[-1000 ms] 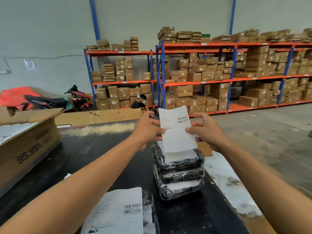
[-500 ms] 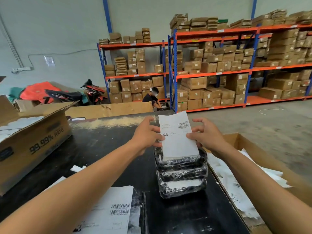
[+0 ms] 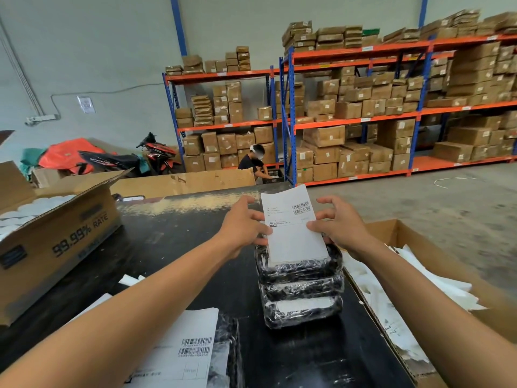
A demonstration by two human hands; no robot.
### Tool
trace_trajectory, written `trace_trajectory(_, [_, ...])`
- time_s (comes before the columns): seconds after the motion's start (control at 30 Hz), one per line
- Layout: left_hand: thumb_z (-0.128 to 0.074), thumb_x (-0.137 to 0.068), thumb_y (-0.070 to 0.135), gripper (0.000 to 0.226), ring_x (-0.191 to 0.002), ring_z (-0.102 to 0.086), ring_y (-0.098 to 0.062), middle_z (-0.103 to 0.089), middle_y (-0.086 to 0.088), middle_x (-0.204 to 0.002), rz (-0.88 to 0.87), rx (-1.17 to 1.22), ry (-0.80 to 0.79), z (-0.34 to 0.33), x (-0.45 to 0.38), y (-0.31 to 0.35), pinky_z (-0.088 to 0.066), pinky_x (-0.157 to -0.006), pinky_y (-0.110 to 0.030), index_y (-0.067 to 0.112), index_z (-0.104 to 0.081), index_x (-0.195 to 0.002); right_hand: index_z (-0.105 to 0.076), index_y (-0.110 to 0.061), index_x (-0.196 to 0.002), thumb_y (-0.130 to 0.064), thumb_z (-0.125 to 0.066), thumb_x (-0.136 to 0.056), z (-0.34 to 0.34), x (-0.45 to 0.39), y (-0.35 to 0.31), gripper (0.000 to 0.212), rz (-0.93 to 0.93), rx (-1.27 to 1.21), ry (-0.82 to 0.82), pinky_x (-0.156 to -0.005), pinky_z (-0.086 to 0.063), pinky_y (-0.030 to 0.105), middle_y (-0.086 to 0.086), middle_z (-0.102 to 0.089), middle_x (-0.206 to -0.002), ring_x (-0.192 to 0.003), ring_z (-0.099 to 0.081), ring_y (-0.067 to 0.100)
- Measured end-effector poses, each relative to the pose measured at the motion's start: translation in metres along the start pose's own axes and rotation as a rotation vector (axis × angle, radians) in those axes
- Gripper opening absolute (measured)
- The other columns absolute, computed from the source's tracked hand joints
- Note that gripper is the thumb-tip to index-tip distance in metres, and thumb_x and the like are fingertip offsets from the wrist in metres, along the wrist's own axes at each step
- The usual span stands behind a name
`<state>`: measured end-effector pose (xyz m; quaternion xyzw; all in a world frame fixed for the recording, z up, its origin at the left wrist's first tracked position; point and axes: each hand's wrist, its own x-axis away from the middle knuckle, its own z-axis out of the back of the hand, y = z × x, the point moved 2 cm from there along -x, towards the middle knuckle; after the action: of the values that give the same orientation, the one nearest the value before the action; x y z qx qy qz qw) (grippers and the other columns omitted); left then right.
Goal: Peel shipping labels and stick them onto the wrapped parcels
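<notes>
Left hand (image 3: 246, 228) pinching left edge of shipping label (image 3: 293, 231); right hand (image 3: 340, 228) holding right edge with thumb on the face, remaining fingers spread and raised. Label lowered since a second ago: then held up clear of the stack, now with near edge laid on top parcel (image 3: 300, 266), far edge still lifted. Judged as mid-placement: sticking begun, pressing flat outstanding. Top parcel uppermost of three black-wrapped parcels stacked on black table (image 3: 173, 247). Second labelled parcel (image 3: 190, 351) at near edge of table. Open carton marked "99.99% RATE" (image 3: 64, 236) to left; open box of white waste paper (image 3: 419, 275) to right. Beyond: concrete floor, orange-and-blue racking (image 3: 363, 119) loaded with brown cartons, parked motorbike (image 3: 156, 155), another person (image 3: 256, 161) crouched by the racks.
</notes>
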<state>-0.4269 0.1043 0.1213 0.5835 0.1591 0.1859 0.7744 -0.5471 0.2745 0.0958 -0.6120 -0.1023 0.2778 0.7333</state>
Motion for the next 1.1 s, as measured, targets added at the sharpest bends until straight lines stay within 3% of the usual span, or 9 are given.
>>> trace_trajectory(0.2, [-0.065,-0.078,-0.015,0.083,-0.082,-0.068,-0.028,-0.062,-0.012,-0.102,-0.02,-0.081,0.009,-0.002,0.002,-0.002,-0.059,-0.059,-0.035,0.014,-0.024,-0.144,-0.043,-0.029,-0.112,-0.004,-0.071,-0.078,-0.001,0.002,-0.003,0.051,0.034,0.087,0.017,-0.056,-0.051,0.031,-0.005,-0.068,-0.083,-0.079,-0.066,0.015])
trace_trajectory(0.33, [-0.069,-0.075,-0.013,0.09,-0.081,-0.067,-0.026,-0.061,-0.012,-0.102,-0.043,-0.181,0.023,-0.004,0.005,0.001,-0.059,-0.058,-0.032,0.018,-0.022,-0.145,-0.042,-0.028,-0.115,-0.005,-0.072,-0.077,-0.002,0.002,-0.005,0.054,0.06,0.174,0.029,-0.067,-0.054,0.035,-0.007,-0.068,-0.08,-0.081,-0.066,0.013])
trace_trajectory(0.43, [-0.073,-0.072,-0.01,0.101,-0.073,-0.067,-0.024,-0.063,-0.012,-0.103,-0.071,-0.276,0.031,-0.007,0.008,0.004,-0.056,-0.053,-0.025,0.022,-0.016,-0.149,-0.043,-0.027,-0.116,-0.006,-0.073,-0.074,-0.002,0.001,-0.006,0.056,0.091,0.245,0.026,-0.052,-0.046,0.015,-0.012,-0.066,-0.073,-0.065,-0.063,-0.003])
trace_trajectory(0.5, [-0.075,-0.072,-0.007,0.104,-0.075,-0.067,-0.024,-0.064,-0.012,-0.104,-0.074,-0.333,0.022,-0.008,0.008,0.005,-0.054,-0.054,-0.025,0.022,-0.012,-0.149,-0.043,-0.025,-0.119,-0.007,-0.074,-0.074,-0.003,0.001,-0.006,0.058,0.101,0.29,0.028,-0.045,-0.041,0.011,-0.013,-0.064,-0.072,-0.062,-0.062,-0.004])
trace_trajectory(0.6, [-0.076,-0.073,-0.003,0.107,-0.088,-0.064,-0.025,-0.064,-0.009,-0.103,-0.062,-0.399,-0.006,-0.01,0.008,0.005,-0.051,-0.067,-0.031,0.02,-0.006,-0.15,-0.042,-0.026,-0.126,-0.012,-0.075,-0.073,-0.005,-0.001,-0.005,0.065,0.1,0.373,0.022,-0.06,-0.043,0.025,-0.011,-0.062,-0.079,-0.09,-0.06,0.016])
trace_trajectory(0.67, [-0.076,-0.073,-0.001,0.107,-0.091,-0.059,-0.023,-0.062,-0.006,-0.101,-0.068,-0.434,-0.016,-0.011,0.008,0.005,-0.046,-0.07,-0.031,0.019,-0.005,-0.151,-0.04,-0.027,-0.128,-0.016,-0.077,-0.072,-0.006,-0.001,-0.003,0.068,0.091,0.415,0.015,-0.061,-0.04,0.027,-0.012,-0.061,-0.084,-0.1,-0.055,0.022])
trace_trajectory(0.77, [-0.076,-0.074,0.001,0.106,-0.095,-0.054,-0.022,-0.06,-0.008,-0.11,-0.08,-0.473,-0.022,-0.012,0.008,0.005,-0.043,-0.072,-0.031,0.017,-0.005,-0.15,-0.039,-0.027,-0.13,-0.018,-0.079,-0.071,-0.006,0.001,-0.003,0.071,0.075,0.446,0.022,-0.055,-0.036,0.02,-0.013,-0.059,-0.089,-0.093,-0.056,0.016])
trace_trajectory(0.9, [-0.078,-0.074,0.005,0.105,-0.1,-0.051,-0.023,-0.057,-0.013,-0.122,-0.073,-0.507,-0.021,-0.011,0.008,0.005,-0.041,-0.076,-0.031,0.017,-0.007,-0.15,-0.038,-0.025,-0.129,-0.018,-0.079,-0.071,-0.008,0.003,-0.007,0.072,0.077,0.511,0.029,-0.054,-0.039,0.021,-0.014,-0.055,-0.087,-0.078,-0.054,0.005])
trace_trajectory(1.1, [-0.078,-0.076,0.01,0.101,-0.107,-0.054,-0.028,-0.052,-0.016,-0.131,-0.089,-0.544,-0.014,-0.011,0.011,0.002,-0.043,-0.079,-0.031,0.016,-0.009,-0.15,-0.035,-0.022,-0.133,-0.022,-0.078,-0.071,-0.007,0.005,-0.011,0.075,0.011,0.628,0.022,-0.078,-0.046,0.036,-0.001,-0.059,-0.106,-0.097,-0.054,0.02])
